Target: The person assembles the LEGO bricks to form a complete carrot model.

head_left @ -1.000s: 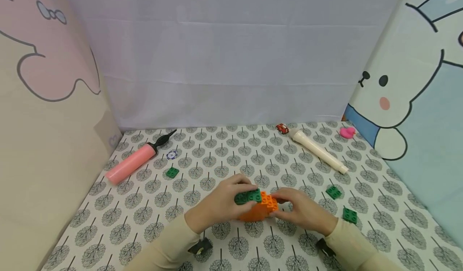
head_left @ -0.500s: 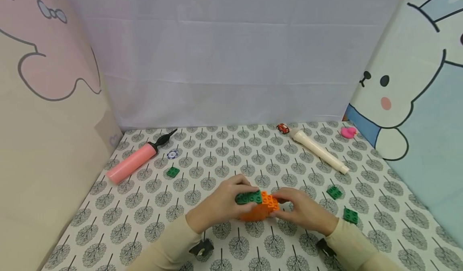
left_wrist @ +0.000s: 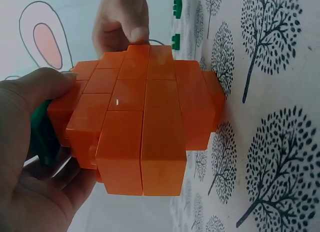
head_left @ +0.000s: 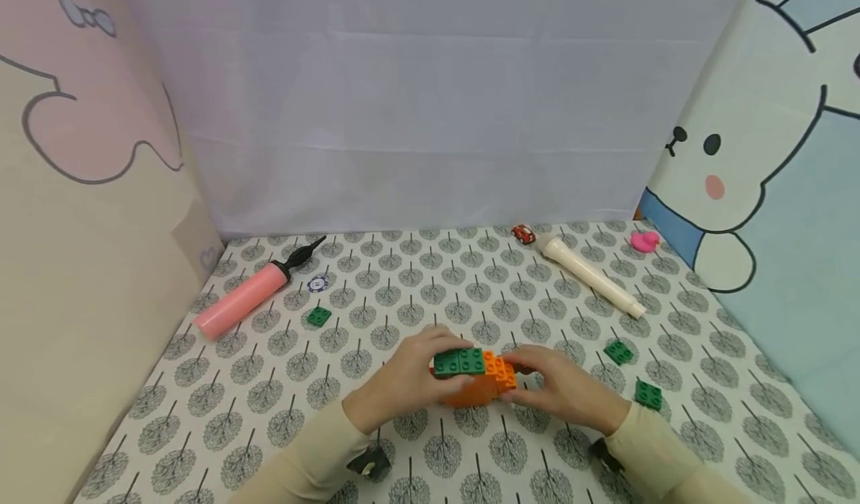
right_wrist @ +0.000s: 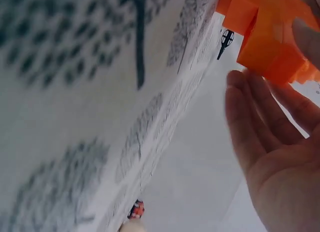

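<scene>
A stepped, rounded build of orange toy bricks [head_left: 470,393] stands on the cloth between both hands; in the left wrist view its rows of orange bricks [left_wrist: 131,92] fill the middle. Green bricks [head_left: 459,363], studs up, sit along its top left. My left hand [head_left: 413,373] grips this upper left part, thumb on the near side and fingers on the far side. At the right end, my right hand [head_left: 564,386] holds the orange studded bricks between thumb and fingers. The right wrist view shows that thumb [right_wrist: 306,41] over the orange end, fingertips against its other side.
Loose green bricks [head_left: 618,352] lie to the right, and another green brick [head_left: 319,316] at left. Farther back are a pink pump [head_left: 243,301], a poker chip [head_left: 318,284], a red toy car [head_left: 523,234], a cream tube [head_left: 594,276] and a pink duck [head_left: 645,241].
My left fingers have drawn slightly back, so more of the green bricks' studded top shows. The right hand keeps its hold. The head view has shifted a little.
</scene>
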